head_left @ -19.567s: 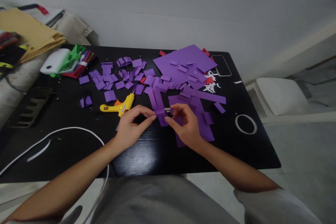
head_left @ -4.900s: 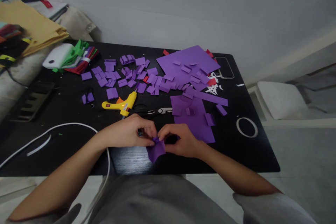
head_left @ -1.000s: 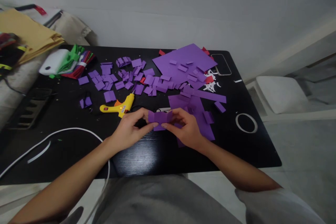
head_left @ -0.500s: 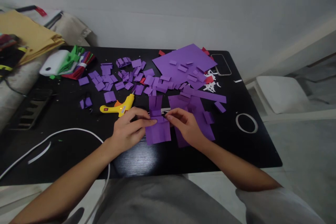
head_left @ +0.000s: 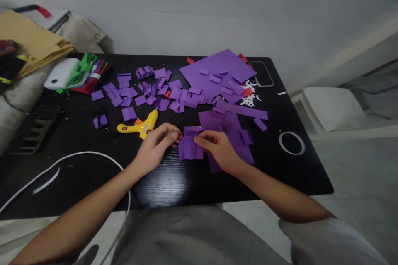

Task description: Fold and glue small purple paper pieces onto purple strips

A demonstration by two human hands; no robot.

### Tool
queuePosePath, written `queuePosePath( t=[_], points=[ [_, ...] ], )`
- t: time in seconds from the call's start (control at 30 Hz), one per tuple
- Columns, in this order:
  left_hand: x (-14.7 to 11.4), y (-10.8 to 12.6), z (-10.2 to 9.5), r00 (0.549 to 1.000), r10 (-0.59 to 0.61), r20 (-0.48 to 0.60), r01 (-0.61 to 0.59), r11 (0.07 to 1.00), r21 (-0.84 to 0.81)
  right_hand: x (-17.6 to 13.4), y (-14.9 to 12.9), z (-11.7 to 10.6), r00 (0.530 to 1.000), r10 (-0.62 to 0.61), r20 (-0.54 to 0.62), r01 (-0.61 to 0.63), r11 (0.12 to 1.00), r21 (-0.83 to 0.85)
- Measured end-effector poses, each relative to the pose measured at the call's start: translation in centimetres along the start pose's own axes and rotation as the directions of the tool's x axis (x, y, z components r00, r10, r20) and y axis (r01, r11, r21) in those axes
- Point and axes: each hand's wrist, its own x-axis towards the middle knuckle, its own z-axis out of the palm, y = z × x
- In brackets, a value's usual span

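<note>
A folded purple paper piece (head_left: 190, 147) hangs between my hands, its creases running up and down and a flap bent along its top. My right hand (head_left: 217, 147) pinches its right side between thumb and fingers. My left hand (head_left: 160, 145) is closed at the left edge, fingertips together on the paper's upper left corner. Under and beside my right hand lies a larger purple sheet (head_left: 231, 132) with small folded tabs on it. Just behind my left hand rests a yellow glue gun (head_left: 141, 127), its nozzle pointing away from me.
Many small folded purple papers (head_left: 152, 89) are scattered behind. A big purple sheet (head_left: 214, 64) and white paper scraps (head_left: 249, 97) lie at the back right. A tape ring (head_left: 292, 143) sits at right. A white cable (head_left: 90, 152) loops across the left of the black table (head_left: 270, 178).
The paper piece has been folded or tipped, so its upper part no longer stretches away flat. My left fingers have shifted from its middle to its left edge.
</note>
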Motion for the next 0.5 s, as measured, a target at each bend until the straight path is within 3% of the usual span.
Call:
queuePosePath(
  t=[0.07, 0.13, 0.5],
  points=[
    [0.21, 0.18, 0.3, 0.991, -0.108, 0.078, 0.111, 0.993, -0.039, 0.0, -0.05, 0.08, 1.0, 0.006, -0.001, -0.006, 1.0, 0.017],
    [0.29, 0.29, 0.58, 0.986, -0.144, 0.088, 0.15, 0.986, -0.071, 0.02, -0.02, 0.13, 1.0, 0.018, 0.006, -0.018, 0.999, 0.027],
    [0.23, 0.01, 0.77, 0.978, -0.187, 0.09, 0.2, 0.966, -0.165, 0.41, 0.73, -0.09, 0.998, 0.065, 0.021, -0.066, 0.997, 0.035]
  ],
)
